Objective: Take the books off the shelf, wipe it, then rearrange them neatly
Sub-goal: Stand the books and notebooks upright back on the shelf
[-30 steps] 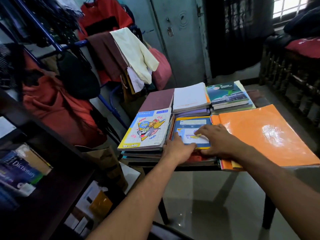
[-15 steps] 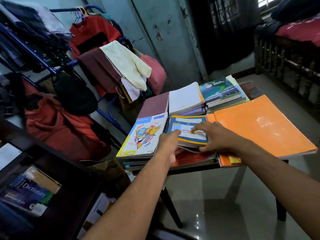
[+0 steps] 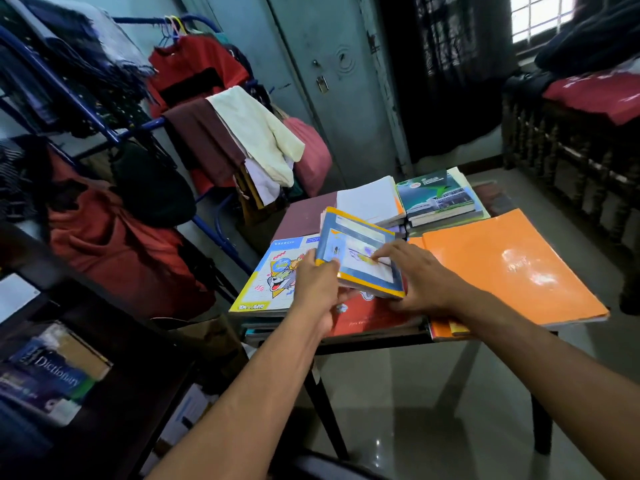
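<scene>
- Books crowd a small worktop (image 3: 374, 341); the left hand (image 3: 317, 289) grips the near-left corner of a blue-and-yellow notebook stack (image 3: 360, 251), tilted up off a red book (image 3: 374, 315)
- Right hand (image 3: 419, 278) lies on the stack, fingers straight
- An orange folder (image 3: 512, 268) sits just right; a Dictionary (image 3: 52, 372) lies on the dark shelf (image 3: 114, 393)
</scene>
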